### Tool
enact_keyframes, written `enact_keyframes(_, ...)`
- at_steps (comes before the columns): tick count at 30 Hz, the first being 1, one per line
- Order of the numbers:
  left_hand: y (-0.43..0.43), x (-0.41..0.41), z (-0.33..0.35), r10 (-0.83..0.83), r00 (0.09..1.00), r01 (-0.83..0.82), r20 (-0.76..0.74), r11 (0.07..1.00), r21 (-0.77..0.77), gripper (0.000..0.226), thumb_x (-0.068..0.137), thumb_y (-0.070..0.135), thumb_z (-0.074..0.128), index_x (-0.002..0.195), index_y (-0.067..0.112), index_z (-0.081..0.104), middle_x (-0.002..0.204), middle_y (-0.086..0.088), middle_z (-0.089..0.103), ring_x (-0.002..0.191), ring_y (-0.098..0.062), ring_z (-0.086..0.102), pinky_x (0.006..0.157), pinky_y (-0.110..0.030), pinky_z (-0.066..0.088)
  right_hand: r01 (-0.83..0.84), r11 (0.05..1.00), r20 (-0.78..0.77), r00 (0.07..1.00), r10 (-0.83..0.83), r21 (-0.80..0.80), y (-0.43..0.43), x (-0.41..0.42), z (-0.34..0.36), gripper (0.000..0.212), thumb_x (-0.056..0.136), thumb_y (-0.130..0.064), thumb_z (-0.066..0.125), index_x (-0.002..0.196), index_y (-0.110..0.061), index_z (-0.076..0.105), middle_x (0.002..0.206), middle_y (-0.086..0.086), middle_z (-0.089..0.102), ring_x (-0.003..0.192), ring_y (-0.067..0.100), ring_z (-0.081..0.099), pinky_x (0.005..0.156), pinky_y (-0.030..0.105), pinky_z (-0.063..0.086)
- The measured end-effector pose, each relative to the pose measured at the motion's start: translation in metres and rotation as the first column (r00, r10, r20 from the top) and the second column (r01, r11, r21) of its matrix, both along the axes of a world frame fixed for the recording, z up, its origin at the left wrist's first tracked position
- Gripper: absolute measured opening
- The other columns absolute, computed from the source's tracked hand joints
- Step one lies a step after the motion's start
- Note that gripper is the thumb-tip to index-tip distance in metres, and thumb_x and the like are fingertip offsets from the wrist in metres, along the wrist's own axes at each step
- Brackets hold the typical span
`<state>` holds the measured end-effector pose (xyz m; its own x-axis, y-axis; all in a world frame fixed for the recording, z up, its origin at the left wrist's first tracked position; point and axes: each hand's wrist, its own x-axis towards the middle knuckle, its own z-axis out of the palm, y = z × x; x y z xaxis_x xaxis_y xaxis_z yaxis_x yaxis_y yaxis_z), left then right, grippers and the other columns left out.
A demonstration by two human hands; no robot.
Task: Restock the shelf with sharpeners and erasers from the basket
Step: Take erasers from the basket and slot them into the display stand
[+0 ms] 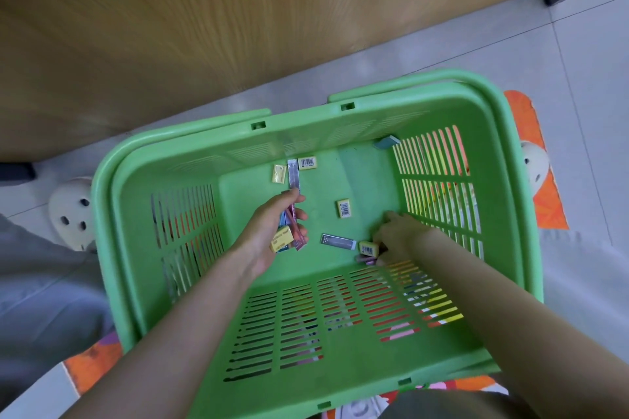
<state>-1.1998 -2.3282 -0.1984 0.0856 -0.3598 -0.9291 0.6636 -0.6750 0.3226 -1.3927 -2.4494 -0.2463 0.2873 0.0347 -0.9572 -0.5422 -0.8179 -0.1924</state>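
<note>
- Basket, green and slotted, fills the middle and lower frame. It sits on an orange mat over pale floor tiles.
- Left hand is in over the basket floor, centre-left, fingers curled tight round a bundle. There's a yellow eraser at the bottom of it, with pink and blue sticks fanned above.
- Right hand is down at the lower right of the basket floor, fingertips on or beside a barcoded eraser and a pinkish piece. It's too blurred to call whether it grips either one.
- The hands are apart, and a silver stick lies flat between them.
- Loose stock on the basket floor: a lone eraser sits dead centre.
- Higher up, a second silver stick stands lengthwise, just beside a plain yellow eraser on its left and a labelled yellow eraser on its right.
- A blue-grey block is tucked into the far right corner.
- A wooden panel runs across the top of the frame.
- A white holed shoe shows at the left edge of the basket.
</note>
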Motion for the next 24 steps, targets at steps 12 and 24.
enact_keyframes(12,0.014,-0.007,-0.007,-0.073,0.994,0.067,0.087,0.996,0.062,0.013,0.087,0.024,0.064,0.098,0.017,0.061,0.098,-0.006,0.066,0.049,-0.012,0.054,0.051,-0.024,0.051,0.592,0.769,0.119,0.768,-0.629,0.241,0.037,0.002,0.012,0.032,0.098,-0.035,0.046,0.112,-0.008,0.055,0.098,0.005,0.057,0.090,0.016,0.049,0.082,0.028,0.036)
enact_keyframes(24,0.021,-0.006,0.003,-0.046,0.955,0.031,0.293,0.998,0.054,0.014,0.092,0.032,0.057,0.089,0.019,0.063,0.071,-0.002,0.064,0.062,-0.015,0.058,0.066,-0.028,0.049,0.601,0.703,0.536,0.476,-0.697,0.379,0.073,0.062,0.043,0.045,0.098,-0.032,0.046,0.141,-0.018,0.043,0.110,-0.001,0.048,0.095,0.010,0.052,0.087,0.021,0.042)
